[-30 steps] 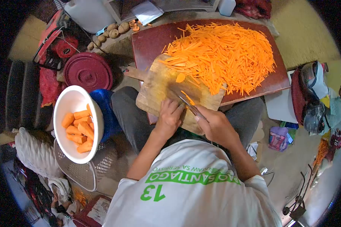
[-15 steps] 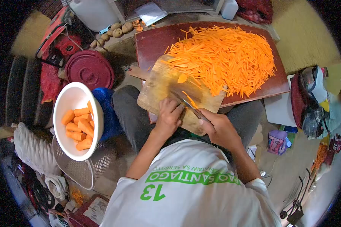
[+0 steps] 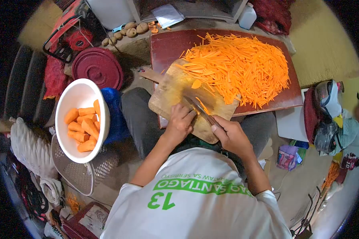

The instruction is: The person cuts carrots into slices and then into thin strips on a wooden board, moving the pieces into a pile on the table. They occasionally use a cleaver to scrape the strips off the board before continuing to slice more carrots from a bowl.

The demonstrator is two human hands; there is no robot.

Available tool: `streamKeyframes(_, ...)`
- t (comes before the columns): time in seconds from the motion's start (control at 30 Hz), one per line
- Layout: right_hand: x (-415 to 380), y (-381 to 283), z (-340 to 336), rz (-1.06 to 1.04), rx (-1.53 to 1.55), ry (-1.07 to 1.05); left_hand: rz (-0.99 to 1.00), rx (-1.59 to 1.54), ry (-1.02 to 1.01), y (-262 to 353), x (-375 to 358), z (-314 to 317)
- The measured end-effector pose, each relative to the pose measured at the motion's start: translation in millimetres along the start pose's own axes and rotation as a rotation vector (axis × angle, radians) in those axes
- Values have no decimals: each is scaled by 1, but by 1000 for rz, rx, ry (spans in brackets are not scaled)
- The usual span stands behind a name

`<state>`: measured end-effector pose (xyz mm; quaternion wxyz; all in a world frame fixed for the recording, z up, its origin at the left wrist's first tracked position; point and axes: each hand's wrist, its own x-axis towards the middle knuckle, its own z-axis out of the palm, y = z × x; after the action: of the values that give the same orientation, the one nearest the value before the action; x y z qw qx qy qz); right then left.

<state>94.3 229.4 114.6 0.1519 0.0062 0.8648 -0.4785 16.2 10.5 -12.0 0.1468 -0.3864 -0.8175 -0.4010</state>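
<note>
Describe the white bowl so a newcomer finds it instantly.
Start at the dark red tray heaped with orange carrot strips, then look left past the round maroon lid. Below it sits the white round bowl, the only container holding whole peeled carrot chunks.

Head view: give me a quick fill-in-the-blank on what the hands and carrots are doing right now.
1. The right hand grips a ____ over the cutting board.
2. The left hand steadies a piece of ____ on the board.
3. The white bowl holds carrot ____, not strips.
4. The pile of carrot strips lies mostly on a dark red ____.

Missing words: knife; carrot; chunks; tray
</note>
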Motion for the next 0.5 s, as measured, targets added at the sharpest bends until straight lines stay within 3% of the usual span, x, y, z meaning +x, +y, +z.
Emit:
streamKeyframes(0.1,2,6,6,-124,-54,66,-4,-4,-4,0,0,1)
streamKeyframes(0.37,-3,2,3,-118,32,66,16,-5,11,1,-1,-1)
streamKeyframes(0.5,-1,3,3,-73,-66,14,19,14,-3,-1,0,1)
